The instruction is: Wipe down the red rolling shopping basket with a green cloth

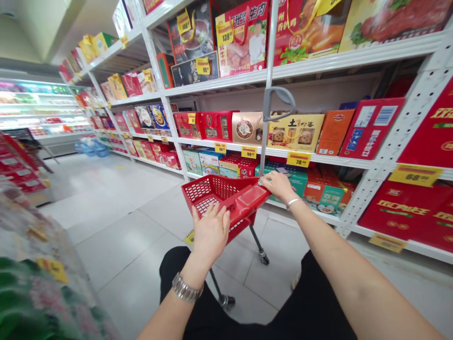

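A small red plastic shopping cart (212, 182) with perforated basket walls stands in front of me, on grey legs with dark casters. My left hand (211, 231), with a metal watch at its wrist, lies over the left end of the cart's red handle (249, 198), its fingers bent over the edge. My right hand (278, 186), wearing a thin bracelet, is wrapped round the handle's right end, beside a thin upright pole (264, 156). A grey loop-shaped holder (279, 104) is fixed higher on that pole. No goods show in the visible part of the basket.
White shelving (226, 89) with boxed foods and yellow price tags runs along the right and ahead. Red cartons (406, 208) fill the near right shelf. A blurred display (42, 283) stands close on the left. Pale tiled floor (116, 236) leads towards lit shelves (38, 108).
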Motion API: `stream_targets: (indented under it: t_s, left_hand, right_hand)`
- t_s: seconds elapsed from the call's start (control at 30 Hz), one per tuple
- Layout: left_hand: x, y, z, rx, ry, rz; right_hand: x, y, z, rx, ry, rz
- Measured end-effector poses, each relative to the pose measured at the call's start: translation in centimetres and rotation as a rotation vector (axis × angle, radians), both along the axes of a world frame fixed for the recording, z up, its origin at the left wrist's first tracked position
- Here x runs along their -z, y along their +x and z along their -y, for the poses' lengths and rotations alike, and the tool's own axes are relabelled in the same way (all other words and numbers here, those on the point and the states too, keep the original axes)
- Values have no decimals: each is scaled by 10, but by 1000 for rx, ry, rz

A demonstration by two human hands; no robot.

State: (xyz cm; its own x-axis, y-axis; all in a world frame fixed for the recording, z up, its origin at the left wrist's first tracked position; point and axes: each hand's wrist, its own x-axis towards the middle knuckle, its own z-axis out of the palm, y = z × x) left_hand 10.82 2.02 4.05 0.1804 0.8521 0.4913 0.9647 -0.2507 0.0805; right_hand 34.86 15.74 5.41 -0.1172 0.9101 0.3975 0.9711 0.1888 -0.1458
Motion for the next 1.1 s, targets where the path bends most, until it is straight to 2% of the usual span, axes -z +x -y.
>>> stream_targets:
  t_s: [0.13,0.3,0.53,0.7,0.8,0.87,0.93,1.1]
  left_hand:
    - [2,-2,0,6,20,-1]
    - [5,-19,3,-6,38,21]
    - [4,-72,7,-68,-6,69]
    - [9,-114,6,-102,-1,124]
    - [12,-127,7,-194,10,179]
    - [13,-125,10,-258,42,211]
    - [11,-110,14,-240,75,208]
    - [0,-46,29,92,90,94]
  right_hand:
    - [-4,-5,-5,28,-9,-2]
    - [-4,-15,14,41,5,-11]
    - [10,-33,71,47,198,-21]
    - [19,-52,119,18,355,-53]
    - [21,-62,142,-29,412,-78]
    - [21,-69,154,-70,433,-83]
    - [20,-77,164,-114,441,-86]
    - [16,-97,191,-262,457,-113]
